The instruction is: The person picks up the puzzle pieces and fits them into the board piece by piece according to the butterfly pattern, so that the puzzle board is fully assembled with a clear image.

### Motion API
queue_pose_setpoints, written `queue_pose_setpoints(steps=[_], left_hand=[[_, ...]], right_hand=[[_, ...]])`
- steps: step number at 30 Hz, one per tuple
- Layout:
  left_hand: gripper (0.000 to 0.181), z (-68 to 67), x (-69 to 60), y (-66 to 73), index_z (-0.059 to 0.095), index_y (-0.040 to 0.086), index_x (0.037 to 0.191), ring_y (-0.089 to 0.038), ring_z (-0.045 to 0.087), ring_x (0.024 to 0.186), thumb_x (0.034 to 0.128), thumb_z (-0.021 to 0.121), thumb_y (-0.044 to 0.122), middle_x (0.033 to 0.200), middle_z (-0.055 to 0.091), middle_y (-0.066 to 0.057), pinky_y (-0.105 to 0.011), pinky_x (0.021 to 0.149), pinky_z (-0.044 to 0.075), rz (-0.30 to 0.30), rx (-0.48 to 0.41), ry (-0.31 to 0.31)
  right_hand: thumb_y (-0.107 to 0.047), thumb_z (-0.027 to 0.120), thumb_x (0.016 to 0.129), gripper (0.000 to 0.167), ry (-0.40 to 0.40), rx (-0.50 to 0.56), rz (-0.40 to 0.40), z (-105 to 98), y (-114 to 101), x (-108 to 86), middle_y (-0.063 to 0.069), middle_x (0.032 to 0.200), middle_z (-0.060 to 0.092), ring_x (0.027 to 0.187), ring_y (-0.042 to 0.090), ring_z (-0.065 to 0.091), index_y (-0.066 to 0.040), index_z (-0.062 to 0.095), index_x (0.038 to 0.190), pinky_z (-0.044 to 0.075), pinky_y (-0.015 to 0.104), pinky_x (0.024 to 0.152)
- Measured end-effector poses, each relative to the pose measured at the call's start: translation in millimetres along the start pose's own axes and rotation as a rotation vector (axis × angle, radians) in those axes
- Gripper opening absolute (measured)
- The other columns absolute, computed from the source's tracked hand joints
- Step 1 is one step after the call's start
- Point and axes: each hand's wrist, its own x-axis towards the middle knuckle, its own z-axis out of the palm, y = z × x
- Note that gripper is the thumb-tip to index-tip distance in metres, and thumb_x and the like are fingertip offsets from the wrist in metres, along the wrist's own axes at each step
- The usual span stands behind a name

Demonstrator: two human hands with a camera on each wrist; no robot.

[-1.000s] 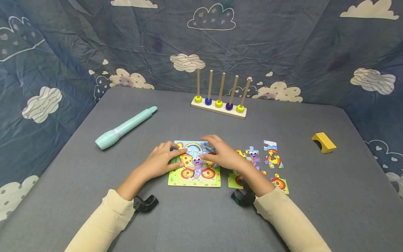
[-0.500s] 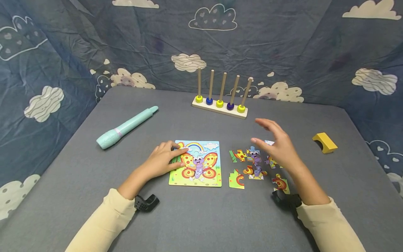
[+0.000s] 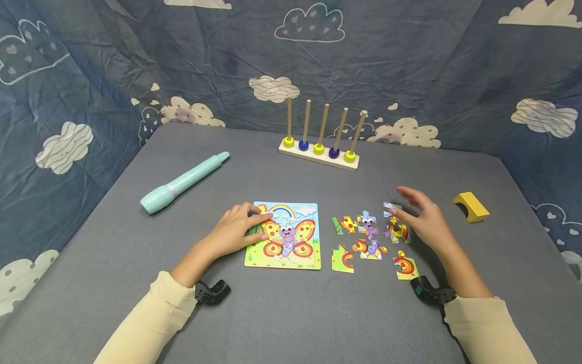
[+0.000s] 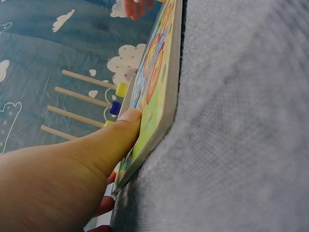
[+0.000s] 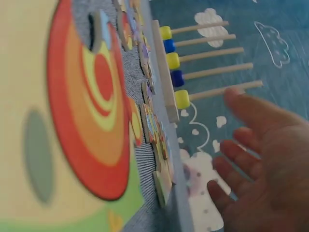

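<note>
A square butterfly puzzle board (image 3: pixel 302 255) lies flat on the table. My left hand (image 3: pixel 234 230) rests on its left side, with thumb and index finger spread over the picture. In the left wrist view the thumb of my left hand (image 4: pixel 91 150) lies on the board's face. To the right of the board are several loose puzzle pieces, among them a butterfly-face piece (image 3: pixel 368 224) and a green-and-red corner piece (image 3: pixel 342 259). My right hand (image 3: pixel 429 222) is over the right-hand pieces, thumb by the sky piece (image 3: pixel 391 207), holding nothing. The right wrist view shows its fingers apart.
At the back stands a wooden peg stand (image 3: pixel 318 157) with yellow and blue beads. A mint-green microphone-shaped toy (image 3: pixel 184 183) lies at the left. A yellow arch block (image 3: pixel 472 206) sits at the right. Dark cloud-patterned cloth (image 3: pixel 236 55) hangs behind the table.
My right hand has left the board, uncovering its top right part, and moved right over the loose pieces, then a little lower. My left hand has stayed on the board.
</note>
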Motion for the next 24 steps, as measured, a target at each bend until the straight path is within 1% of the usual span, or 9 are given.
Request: queue_pose_setpoints(steps=[2,5,7,12,17,21,24], left_hand=[[0.053,-0.5,0.2,0.0,0.045,0.027,0.133,-0.022,0.038,0.104,0.0853,0.056,0.045,0.122,0.042,-0.006,-0.036,0.081,0.031,0.001,-0.001,0.004],[0.053,-1.1,0.4,0.3,0.045,0.027,0.133,-0.022,0.038,0.104,0.0852,0.056,0.045,0.122,0.042,-0.006,-0.036,0.081,0.031,0.002,-0.003,0.007],[0.053,-1.5,0.1,0.7,0.046,0.027,0.133,-0.022,0.038,0.104,0.0852,0.056,0.045,0.122,0.042,-0.006,-0.036,0.082,0.031,0.001,-0.003,0.005],[0.053,-2.1,-0.2,1.4,0.046,0.027,0.133,-0.022,0.038,0.104,0.0852,0.056,0.045,0.122,0.042,-0.006,-0.036,0.082,0.031,-0.005,-0.004,-0.001],[0.053,-1.8,-0.2,1.6,0.046,0.027,0.133,-0.022,0.038,0.104,0.0850,0.056,0.045,0.123,0.042,-0.006,-0.036,0.082,0.031,-0.008,-0.008,0.002],[0.053,-0.5,0.0,0.8,0.045,0.027,0.133,-0.022,0.038,0.104,0.0851,0.056,0.046,0.123,0.042,-0.006,-0.036,0.081,0.031,-0.007,-0.004,-0.002],[0.053,0.4,0.3,0.3,0.045,0.027,0.133,-0.022,0.038,0.104,0.0851,0.056,0.045,0.123,0.042,-0.006,-0.036,0.081,0.031,-0.005,-0.007,-0.002]], right_hand=[[-0.023,0.064,0.084,0.060,-0.025,-0.004,0.024,0,6,-0.4,0.025,0.129,0.040,0.116,0.044,0.034,0.000,0.039,0.133,0.026,0.061,0.089],[-0.025,0.066,0.083,0.062,-0.060,-0.019,0.057,-1,14,-0.9,0.026,0.129,0.041,0.116,0.044,0.035,0.000,0.039,0.132,0.026,0.060,0.089],[-0.027,0.066,0.082,0.063,-0.092,-0.048,0.073,-2,17,-1.2,0.026,0.129,0.041,0.116,0.044,0.035,0.000,0.039,0.132,0.026,0.059,0.090],[-0.030,0.065,0.083,0.062,-0.182,-0.119,0.084,-4,21,-1.2,0.027,0.130,0.038,0.120,0.045,0.030,0.001,0.040,0.131,0.023,0.059,0.092],[-0.028,0.063,0.085,0.059,-0.253,-0.139,0.106,-7,22,-0.8,0.027,0.132,0.035,0.122,0.045,0.026,0.000,0.040,0.131,0.020,0.060,0.094],[-0.028,0.065,0.084,0.061,-0.285,-0.166,0.116,-9,21,-0.7,0.026,0.134,0.034,0.124,0.044,0.025,-0.001,0.040,0.132,0.019,0.060,0.094],[-0.030,0.065,0.083,0.061,-0.277,-0.191,0.087,-7,21,-0.9,0.026,0.132,0.036,0.122,0.045,0.027,0.000,0.041,0.131,0.021,0.060,0.094]])
